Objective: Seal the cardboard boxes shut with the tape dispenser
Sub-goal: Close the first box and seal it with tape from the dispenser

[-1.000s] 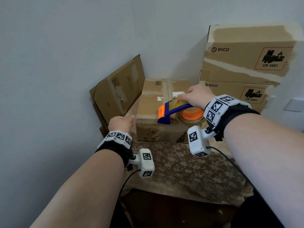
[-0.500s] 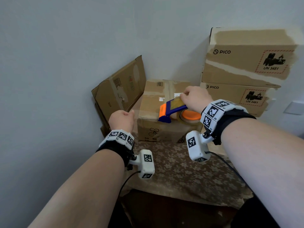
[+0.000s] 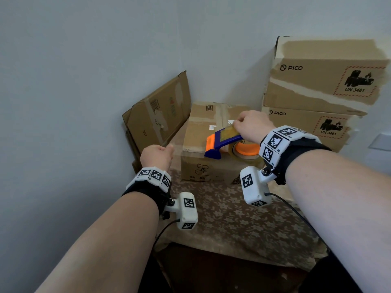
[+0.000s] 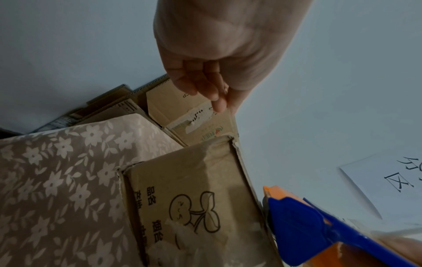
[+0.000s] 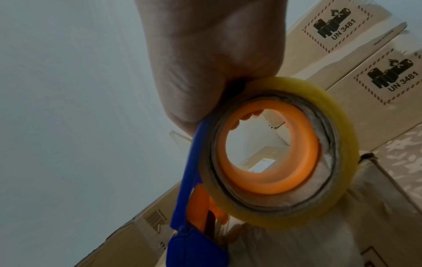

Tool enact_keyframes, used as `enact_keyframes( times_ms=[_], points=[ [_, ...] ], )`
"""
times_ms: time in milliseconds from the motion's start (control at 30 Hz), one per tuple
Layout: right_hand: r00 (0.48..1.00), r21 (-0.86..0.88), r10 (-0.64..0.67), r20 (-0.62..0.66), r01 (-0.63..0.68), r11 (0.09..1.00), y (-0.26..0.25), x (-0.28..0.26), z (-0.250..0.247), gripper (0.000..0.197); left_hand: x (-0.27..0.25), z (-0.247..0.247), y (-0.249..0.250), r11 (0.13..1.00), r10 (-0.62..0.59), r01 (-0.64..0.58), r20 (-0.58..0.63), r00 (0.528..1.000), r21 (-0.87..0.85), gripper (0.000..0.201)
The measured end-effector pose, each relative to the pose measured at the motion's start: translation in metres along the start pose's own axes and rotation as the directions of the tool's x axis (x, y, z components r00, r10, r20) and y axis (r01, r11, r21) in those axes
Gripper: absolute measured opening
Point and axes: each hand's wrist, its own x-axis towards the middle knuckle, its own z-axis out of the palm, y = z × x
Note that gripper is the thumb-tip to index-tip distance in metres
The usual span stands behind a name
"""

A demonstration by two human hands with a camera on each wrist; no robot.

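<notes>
A small cardboard box (image 3: 203, 132) with a cherry drawing stands on the floral cloth, its flaps down. My right hand (image 3: 251, 125) grips the handle of the blue and orange tape dispenser (image 3: 222, 140), which lies on the box top near the front edge. Its clear tape roll (image 5: 269, 153) fills the right wrist view under my right hand (image 5: 212, 63). My left hand (image 3: 156, 157) hovers at the box's front left corner, fingers curled against the thumb. A pale glossy tape strip (image 3: 178, 149) seems to run from the dispenser to it. In the left wrist view my left hand (image 4: 217, 54) hangs above the box (image 4: 194, 198) and dispenser (image 4: 297, 225).
Two PICO boxes (image 3: 317, 81) are stacked at the right against the wall. Flattened cardboard (image 3: 156, 115) leans on the wall left of the small box. The floral cloth (image 3: 232, 218) covers the table in front. A paper sign (image 4: 388, 180) hangs on the wall.
My right hand has slid the dispenser a little to the left across the box top. My left hand has stayed at the box corner.
</notes>
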Motion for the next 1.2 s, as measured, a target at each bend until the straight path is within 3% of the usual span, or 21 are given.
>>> enact_keyframes(
  times_ms=[400,567,733,800,867,967,1100,1200],
  points=[
    [1.0,-0.108,0.026,-0.007,-0.026,0.994,-0.006,-0.005,0.004,0.032,-0.002,0.004,-0.011,0.999,-0.012,0.011,0.042,0.999,0.03,0.037],
    [0.979,-0.296,-0.198,-0.047,0.175,0.939,-0.023,-0.012,0.007,0.034,-0.001,0.007,-0.015,0.996,0.016,-0.022,0.076,0.997,0.083,0.041],
    [0.94,-0.309,-0.339,-0.039,0.311,0.899,-0.029,-0.013,0.019,0.029,0.003,0.006,-0.021,0.995,-0.064,0.054,0.124,0.99,0.084,0.039],
    [0.93,-0.344,-0.368,-0.026,0.337,0.876,-0.029,-0.014,0.023,0.04,0.004,0.007,-0.025,0.995,-0.098,0.093,0.135,0.986,0.047,0.038],
    [0.913,-0.425,-0.405,0.04,0.383,0.82,-0.029,-0.014,0.026,0.057,0.005,0.009,-0.03,0.994,-0.111,0.113,0.133,0.985,-0.009,0.037],
    [0.868,-0.577,-0.453,0.206,0.481,0.66,-0.03,-0.012,0.028,0.08,0.007,0.013,-0.034,0.989,-0.122,0.132,0.138,0.983,-0.067,0.035],
    [0.806,-0.693,-0.448,0.388,0.575,0.435,-0.035,-0.008,0.029,0.077,0.009,0.015,-0.038,0.977,-0.152,0.174,0.173,0.973,-0.121,0.032],
    [0.8,-0.714,-0.399,0.449,0.59,0.378,-0.044,-0.008,0.033,0.08,0.012,0.017,-0.042,0.958,-0.169,0.208,0.201,0.965,-0.195,0.033]
  ],
)
